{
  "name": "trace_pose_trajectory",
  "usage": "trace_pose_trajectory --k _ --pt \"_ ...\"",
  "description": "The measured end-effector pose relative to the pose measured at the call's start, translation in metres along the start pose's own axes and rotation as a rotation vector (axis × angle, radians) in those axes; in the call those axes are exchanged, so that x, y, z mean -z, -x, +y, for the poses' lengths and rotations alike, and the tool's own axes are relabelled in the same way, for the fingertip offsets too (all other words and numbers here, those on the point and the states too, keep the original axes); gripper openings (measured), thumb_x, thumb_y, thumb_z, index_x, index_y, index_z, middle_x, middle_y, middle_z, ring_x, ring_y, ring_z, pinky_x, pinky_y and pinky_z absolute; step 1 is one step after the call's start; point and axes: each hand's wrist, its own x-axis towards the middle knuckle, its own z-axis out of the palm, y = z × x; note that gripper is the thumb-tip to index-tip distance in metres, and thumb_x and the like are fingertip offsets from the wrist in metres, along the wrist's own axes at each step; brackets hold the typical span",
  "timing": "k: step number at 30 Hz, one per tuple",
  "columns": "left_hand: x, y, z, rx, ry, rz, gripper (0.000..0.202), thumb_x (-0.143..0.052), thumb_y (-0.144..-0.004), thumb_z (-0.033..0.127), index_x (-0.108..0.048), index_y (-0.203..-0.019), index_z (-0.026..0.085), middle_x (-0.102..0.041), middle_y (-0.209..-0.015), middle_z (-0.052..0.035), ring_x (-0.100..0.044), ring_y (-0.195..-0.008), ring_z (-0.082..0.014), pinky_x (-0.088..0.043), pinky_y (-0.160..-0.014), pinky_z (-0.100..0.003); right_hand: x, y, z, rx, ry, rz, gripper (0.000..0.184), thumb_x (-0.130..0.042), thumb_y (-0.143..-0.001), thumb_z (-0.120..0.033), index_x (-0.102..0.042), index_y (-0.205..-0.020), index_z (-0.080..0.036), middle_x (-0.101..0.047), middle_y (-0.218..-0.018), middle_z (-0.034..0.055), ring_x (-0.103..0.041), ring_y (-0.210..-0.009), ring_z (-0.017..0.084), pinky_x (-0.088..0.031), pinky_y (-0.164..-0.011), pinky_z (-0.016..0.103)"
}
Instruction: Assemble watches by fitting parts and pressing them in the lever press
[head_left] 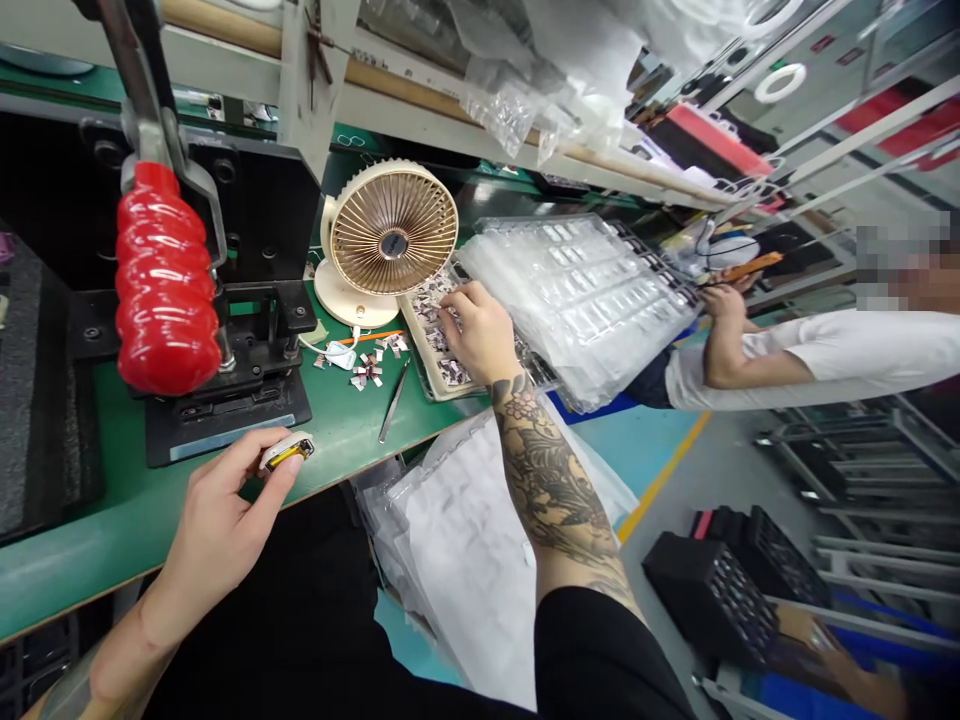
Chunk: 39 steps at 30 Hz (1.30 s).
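- A small pale casing with a yellow part inside is held between the thumb and fingers of the left hand, near the front edge of the green bench.
- The right hand is stretched over a cream tray filled with small pieces, its fingers bent down toward them; whether anything is pinched there cannot be told.
- Between the two hands, tweezers are laid on the bench, with a scatter of loose pieces and an orange stick behind.
- A cream desk fan is set at the back, its base just beside the tray.
- At the left, a ribbed red handle is mounted on a black press.
- To the right of the tray, clear plastic trays are stacked.
- Farther right, an orange tool is held by a co-worker in a white top.
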Motion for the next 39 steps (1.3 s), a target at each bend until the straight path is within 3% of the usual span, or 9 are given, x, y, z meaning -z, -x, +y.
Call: trace_pose_trajectory --k 6,9,12,14,17,20,26,34,39 --pt "-0.002 -0.001 -0.003 -0.069 -0.039 0.009 0.023 -0.079 -0.108 0.045 -0.084 -0.125 0.031 -0.084 -0.123 -0.0038 -0.076 -0.099 -0.0244 -0.057 -0.083 -0.035 0.005 -0.005 0.002 0.003 0.078 -0.019 0.027 -0.057 -0.111 -0.025 -0.081 -0.101 -0.019 -0.078 -0.108 0.0154 -0.065 -0.101 0.028 -0.049 -0.089 0.042" --pt "-0.003 -0.001 -0.002 -0.084 -0.039 0.025 0.021 -0.079 -0.108 0.042 -0.085 -0.125 0.031 -0.085 -0.123 -0.0044 -0.076 -0.099 -0.0244 -0.057 -0.083 -0.034 0.017 -0.001 -0.01 -0.024 0.034 0.057 0.027 -0.057 -0.112 -0.026 -0.082 -0.103 -0.019 -0.079 -0.111 0.0151 -0.068 -0.102 0.027 -0.053 -0.091 0.043" --pt "-0.003 -0.003 0.002 -0.109 -0.035 0.025 0.018 -0.077 -0.109 0.039 -0.085 -0.122 0.03 -0.084 -0.121 -0.0056 -0.077 -0.101 -0.0247 -0.056 -0.082 -0.034 0.035 0.015 -0.051 -0.083 -0.316 0.292 0.02 -0.066 -0.11 -0.033 -0.082 -0.105 -0.022 -0.081 -0.107 0.0093 -0.071 -0.095 0.023 -0.059 -0.088 0.041" --pt "-0.003 -0.004 0.005 -0.129 -0.035 0.005 0.017 -0.076 -0.11 0.038 -0.086 -0.12 0.029 -0.084 -0.117 -0.0061 -0.076 -0.097 -0.0239 -0.055 -0.081 -0.034 0.047 0.031 -0.092 -0.074 -0.664 0.343 0.012 -0.079 -0.105 -0.036 -0.083 -0.099 -0.026 -0.081 -0.097 0.0041 -0.073 -0.088 0.021 -0.061 -0.084 0.04" --pt "-0.002 -0.006 0.009 -0.153 -0.043 -0.012 0.016 -0.074 -0.111 0.036 -0.085 -0.119 0.028 -0.083 -0.111 -0.0054 -0.071 -0.088 -0.0207 -0.054 -0.078 -0.033 0.057 0.052 -0.152 0.047 -1.021 0.129 0.002 -0.085 -0.101 -0.029 -0.087 -0.099 -0.029 -0.083 -0.096 0.0035 -0.077 -0.088 0.021 -0.065 -0.082 0.041" --pt "-0.001 -0.007 0.01 -0.165 -0.053 -0.031 0.015 -0.073 -0.112 0.035 -0.084 -0.117 0.027 -0.08 -0.105 -0.0049 -0.067 -0.084 -0.0193 -0.052 -0.078 -0.033 0.055 0.061 -0.188 0.133 -1.172 0.003 0.007 -0.084 -0.101 -0.024 -0.088 -0.105 -0.028 -0.084 -0.099 0.0046 -0.079 -0.089 0.02 -0.066 -0.08 0.038" --pt "-0.001 -0.008 0.012 -0.175 -0.07 -0.065 0.015 -0.071 -0.112 0.033 -0.083 -0.116 0.024 -0.071 -0.095 -0.0039 -0.063 -0.08 -0.0182 -0.049 -0.075 -0.032 0.05 0.051 -0.188 0.306 -1.043 -0.151 0.011 -0.077 -0.107 -0.027 -0.087 -0.11 -0.028 -0.083 -0.102 0.0052 -0.078 -0.092 0.021 -0.065 -0.085 0.04" --pt "0.001 -0.008 0.014 -0.096 -0.031 -0.077 0.021 -0.071 -0.111 0.034 -0.073 -0.093 0.022 -0.06 -0.079 0.0016 -0.05 -0.071 -0.0156 -0.039 -0.068 -0.032 0.054 0.066 -0.192 0.545 -0.562 -0.016 0.037 -0.081 -0.105 -0.042 -0.076 -0.14 -0.028 -0.083 -0.125 0.0123 -0.079 -0.11 0.03 -0.061 -0.086 0.047" --pt "0.003 -0.007 0.011 -0.101 -0.041 -0.08 0.026 -0.069 -0.112 0.034 -0.07 -0.09 0.021 -0.059 -0.079 0.0018 -0.049 -0.072 -0.0151 -0.039 -0.069 -0.032 0.035 0.073 -0.197 0.637 -0.572 0.059 0.035 -0.081 -0.106 -0.044 -0.078 -0.135 -0.026 -0.083 -0.119 0.0126 -0.079 -0.109 0.031 -0.066 -0.085 0.048"
